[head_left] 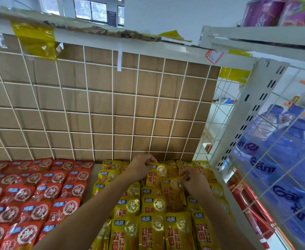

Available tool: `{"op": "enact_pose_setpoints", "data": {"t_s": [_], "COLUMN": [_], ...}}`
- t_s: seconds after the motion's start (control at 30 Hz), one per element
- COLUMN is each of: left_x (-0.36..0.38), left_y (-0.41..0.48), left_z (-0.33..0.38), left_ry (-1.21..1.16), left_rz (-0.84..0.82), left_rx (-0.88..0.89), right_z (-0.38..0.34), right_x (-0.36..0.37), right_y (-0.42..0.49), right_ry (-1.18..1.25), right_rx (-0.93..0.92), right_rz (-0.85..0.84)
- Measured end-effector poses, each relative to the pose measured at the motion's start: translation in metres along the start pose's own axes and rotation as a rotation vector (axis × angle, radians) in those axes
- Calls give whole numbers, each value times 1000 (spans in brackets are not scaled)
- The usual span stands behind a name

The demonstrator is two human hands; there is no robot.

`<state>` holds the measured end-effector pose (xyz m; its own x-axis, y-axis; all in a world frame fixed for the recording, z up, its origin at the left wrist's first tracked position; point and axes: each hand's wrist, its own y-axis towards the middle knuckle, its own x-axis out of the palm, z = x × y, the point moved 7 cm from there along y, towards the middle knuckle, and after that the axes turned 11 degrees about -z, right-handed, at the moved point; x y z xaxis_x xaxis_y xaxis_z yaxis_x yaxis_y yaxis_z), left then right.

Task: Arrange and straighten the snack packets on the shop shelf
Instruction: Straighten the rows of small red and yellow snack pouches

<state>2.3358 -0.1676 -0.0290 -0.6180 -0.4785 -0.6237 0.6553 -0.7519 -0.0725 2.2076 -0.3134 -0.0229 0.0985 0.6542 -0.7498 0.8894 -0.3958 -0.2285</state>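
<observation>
Both hands were in at the back rows of the yellow snack packets [153, 230] on the shelf. The left hand [140, 167] pinched the top edge of the rear packet [159, 172], and the right hand [193, 181] pinched the top of the nearer packet [173, 193] just in front. The red snack packets [31, 192] lay alongside to the left, below the wire grid [112, 105].

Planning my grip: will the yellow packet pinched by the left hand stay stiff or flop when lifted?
Probably floppy: the yellow packet is a thin, creased foil pouch, which the left hand pinches at its top edge. Likely light, since a mere pinch holds it. Its glossy film may slide over neighbouring packets.
</observation>
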Motion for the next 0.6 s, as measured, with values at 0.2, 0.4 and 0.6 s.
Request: {"op": "enact_pose_setpoints", "data": {"t_s": [0.2,0.4,0.6], "left_x": [-7,-12,-16], "left_y": [-3,-3,-3], "left_z": [-4,-10,-8], "left_ry": [79,158,215], "left_rz": [15,4,-27], "left_rx": [0,-22,4], "right_z": [7,-30,-60], "right_x": [-6,-2,41], "right_y": [-2,-18,-21], "right_ry": [-144,-306,-492], "right_rx": [56,-164,-256], "right_rz": [80,115,-133]}}
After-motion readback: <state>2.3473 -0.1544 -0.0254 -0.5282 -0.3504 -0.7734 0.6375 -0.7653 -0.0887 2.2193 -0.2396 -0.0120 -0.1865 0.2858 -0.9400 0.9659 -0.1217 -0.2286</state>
